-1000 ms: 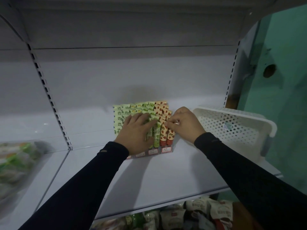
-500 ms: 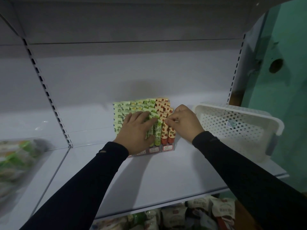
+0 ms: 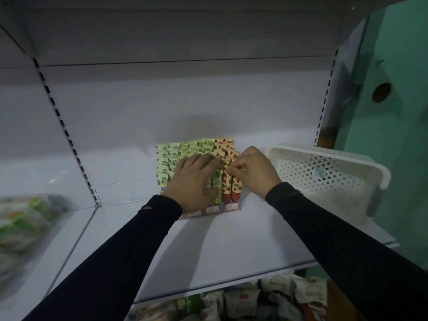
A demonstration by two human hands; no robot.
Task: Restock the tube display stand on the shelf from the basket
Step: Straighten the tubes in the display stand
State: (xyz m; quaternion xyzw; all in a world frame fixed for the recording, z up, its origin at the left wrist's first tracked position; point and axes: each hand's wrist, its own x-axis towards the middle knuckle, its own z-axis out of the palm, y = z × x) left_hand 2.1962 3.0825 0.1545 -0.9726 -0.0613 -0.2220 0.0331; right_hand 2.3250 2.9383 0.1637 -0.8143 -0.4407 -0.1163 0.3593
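The tube display stand (image 3: 209, 209) sits mid-shelf (image 3: 231, 251), toward the back wall. The basket (image 3: 328, 179) stands just beside it at the shelf's right edge. The left hand (image 3: 192, 181) lies on the stand's tubes (image 3: 166, 158); the right hand (image 3: 254, 170) touches the rightmost row. Packets (image 3: 20, 223) lie on the adjoining shelf to the left, more packets (image 3: 254, 297) on the shelf below.

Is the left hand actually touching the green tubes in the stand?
Touching. The head view shows the left hand lying flat with straight fingers on the green tubes in the display stand, covering several with no gap visible.
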